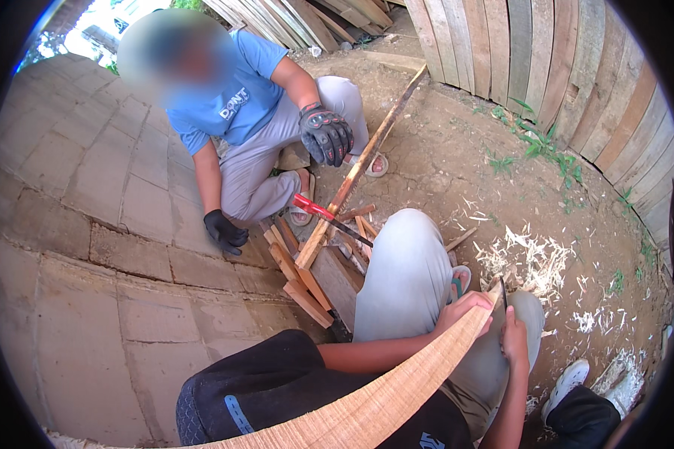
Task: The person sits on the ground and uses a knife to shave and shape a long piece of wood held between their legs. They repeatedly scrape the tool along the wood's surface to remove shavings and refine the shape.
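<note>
A long pale wooden plank (397, 378) runs up from the lower left, past my left arm, to a narrow end above my knees. Around that end, my left hand (466, 310) is closed, fingers wrapped over its side. Just right of it, my right hand (514, 337) is closed on the handle of a knife. The dark, narrow knife blade (503, 290) points away from me along the plank's right edge near the tip. Whether the blade touches the wood is hard to tell. Most of the knife's handle is hidden in my right hand.
Opposite me squats a person in a blue shirt and dark gloves (326, 135). Between us lie a long wood strip (367, 153), a red-handled tool (312, 206) and wood offcuts (305, 299). Shavings (528, 258) litter the dirt. Another person's white shoe (565, 389) is at lower right.
</note>
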A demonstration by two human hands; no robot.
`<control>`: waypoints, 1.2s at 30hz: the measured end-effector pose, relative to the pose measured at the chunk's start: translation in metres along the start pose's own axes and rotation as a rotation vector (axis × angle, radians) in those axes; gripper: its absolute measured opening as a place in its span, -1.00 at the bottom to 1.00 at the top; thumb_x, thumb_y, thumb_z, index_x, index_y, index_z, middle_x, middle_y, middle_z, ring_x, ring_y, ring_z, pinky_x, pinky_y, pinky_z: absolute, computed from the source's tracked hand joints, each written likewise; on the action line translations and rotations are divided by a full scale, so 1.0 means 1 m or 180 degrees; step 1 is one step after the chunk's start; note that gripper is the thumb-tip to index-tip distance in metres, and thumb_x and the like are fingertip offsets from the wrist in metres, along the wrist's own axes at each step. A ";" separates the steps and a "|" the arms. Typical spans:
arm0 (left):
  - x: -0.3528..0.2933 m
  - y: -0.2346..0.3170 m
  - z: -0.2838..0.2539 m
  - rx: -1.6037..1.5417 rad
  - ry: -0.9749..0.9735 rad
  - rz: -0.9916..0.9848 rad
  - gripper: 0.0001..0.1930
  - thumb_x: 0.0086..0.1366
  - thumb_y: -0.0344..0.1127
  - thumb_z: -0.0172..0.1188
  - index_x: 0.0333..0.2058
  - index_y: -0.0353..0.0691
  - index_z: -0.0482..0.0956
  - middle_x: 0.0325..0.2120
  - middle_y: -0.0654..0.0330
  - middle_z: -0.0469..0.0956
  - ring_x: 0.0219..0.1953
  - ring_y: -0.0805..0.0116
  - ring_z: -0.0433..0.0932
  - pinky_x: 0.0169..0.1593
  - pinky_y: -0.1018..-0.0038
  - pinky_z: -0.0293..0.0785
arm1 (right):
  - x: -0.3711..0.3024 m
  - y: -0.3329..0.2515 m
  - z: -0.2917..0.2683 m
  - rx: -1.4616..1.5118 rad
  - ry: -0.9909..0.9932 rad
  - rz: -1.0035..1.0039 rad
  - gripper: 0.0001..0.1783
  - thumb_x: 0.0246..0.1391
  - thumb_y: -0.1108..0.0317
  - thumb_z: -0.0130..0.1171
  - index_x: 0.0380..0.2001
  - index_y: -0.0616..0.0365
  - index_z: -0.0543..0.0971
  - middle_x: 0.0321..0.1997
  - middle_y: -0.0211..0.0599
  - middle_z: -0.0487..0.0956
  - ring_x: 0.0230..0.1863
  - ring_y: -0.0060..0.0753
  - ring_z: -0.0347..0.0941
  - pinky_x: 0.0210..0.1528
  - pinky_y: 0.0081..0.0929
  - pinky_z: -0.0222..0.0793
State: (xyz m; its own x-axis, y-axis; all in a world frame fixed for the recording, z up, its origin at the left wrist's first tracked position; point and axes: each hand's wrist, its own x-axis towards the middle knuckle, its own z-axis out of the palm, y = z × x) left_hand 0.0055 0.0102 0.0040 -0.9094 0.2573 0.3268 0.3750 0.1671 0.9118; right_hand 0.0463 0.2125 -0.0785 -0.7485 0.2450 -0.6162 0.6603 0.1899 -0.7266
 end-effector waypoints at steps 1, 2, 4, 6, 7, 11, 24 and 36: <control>-0.001 -0.001 -0.001 -0.0028 0.0010 0.0007 -0.68 0.15 -0.55 0.41 -0.14 -0.24 0.53 -0.20 0.12 0.62 -0.01 0.14 0.69 0.10 0.41 0.58 | -0.002 0.000 0.000 -0.0044 -0.0002 0.0029 -0.24 0.47 -0.28 -0.21 -0.74 0.00 0.26 -0.79 -0.49 0.20 -0.81 -0.49 0.13 -0.73 -0.36 0.02; -0.002 -0.002 -0.003 -0.0055 0.0018 0.0013 -0.68 0.15 -0.55 0.41 -0.14 -0.24 0.53 -0.20 0.12 0.62 -0.01 0.14 0.69 0.10 0.41 0.58 | -0.005 0.000 0.003 -0.0252 0.0099 -0.0136 -0.22 0.48 -0.26 -0.23 -0.73 0.06 0.29 -0.78 -0.43 0.22 -0.78 -0.44 0.15 -0.68 -0.31 0.06; -0.003 -0.003 -0.003 -0.0084 0.0049 0.0040 -0.69 0.15 -0.55 0.41 -0.15 -0.23 0.53 -0.20 0.13 0.62 -0.02 0.16 0.69 0.10 0.41 0.58 | -0.015 -0.007 0.007 -0.0677 0.0310 -0.0498 -0.20 0.51 -0.22 -0.26 -0.70 0.18 0.34 -0.76 -0.31 0.27 -0.72 -0.33 0.21 -0.57 -0.20 0.16; -0.004 -0.001 -0.004 -0.0074 0.0056 0.0035 -0.68 0.13 -0.55 0.41 -0.16 -0.22 0.54 -0.21 0.14 0.62 -0.03 0.19 0.69 0.11 0.40 0.57 | -0.032 -0.016 0.011 -0.0903 0.0320 -0.0483 -0.20 0.53 -0.14 -0.29 -0.62 0.34 0.41 -0.66 0.00 0.39 -0.59 0.03 0.31 -0.39 0.01 0.22; -0.004 0.000 -0.006 -0.0019 0.0054 0.0032 -0.69 0.12 -0.54 0.42 -0.17 -0.20 0.55 -0.22 0.16 0.62 -0.05 0.21 0.69 0.10 0.40 0.57 | -0.039 -0.020 0.013 -0.1005 0.0319 -0.0463 -0.19 0.54 -0.09 -0.31 -0.58 0.43 0.45 -0.61 0.16 0.45 -0.53 0.21 0.36 -0.30 0.11 0.26; 0.000 -0.016 0.002 0.0058 0.0256 0.0530 -0.75 0.14 -0.48 0.43 -0.22 -0.20 0.57 -0.26 0.12 0.61 -0.17 0.26 0.66 -0.10 0.42 0.60 | -0.058 -0.035 0.009 -0.0767 0.0075 -0.0587 -0.19 0.53 -0.13 -0.33 -0.37 0.52 0.53 -0.37 0.49 0.50 -0.25 0.56 0.42 -0.14 0.23 0.23; 0.012 0.007 -0.009 0.0208 -0.0402 0.0371 -0.68 0.09 -0.57 0.43 -0.19 -0.26 0.56 -0.17 0.17 0.54 -0.04 0.07 0.57 0.06 0.26 0.51 | -0.095 -0.084 0.001 -0.1555 0.0194 0.0395 -0.20 0.51 -0.11 -0.32 -0.35 0.40 0.68 -0.24 0.35 0.65 -0.09 0.42 0.59 0.05 0.17 0.46; 0.010 -0.001 -0.013 0.0238 -0.0446 0.0236 -0.65 0.15 -0.53 0.42 -0.09 -0.26 0.55 -0.13 0.03 0.53 -0.04 0.09 0.57 0.09 0.28 0.49 | -0.068 -0.074 -0.010 -0.1329 -0.0132 0.0340 -0.19 0.51 -0.09 -0.33 -0.33 0.49 0.63 -0.22 0.45 0.61 -0.08 0.45 0.57 0.07 0.17 0.42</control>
State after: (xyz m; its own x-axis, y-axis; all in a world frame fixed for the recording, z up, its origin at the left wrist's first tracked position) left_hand -0.0067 0.0000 0.0100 -0.8468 0.4007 0.3499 0.4571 0.2117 0.8638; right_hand 0.0485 0.1911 0.0202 -0.6709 0.2475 -0.6990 0.6958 0.5361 -0.4780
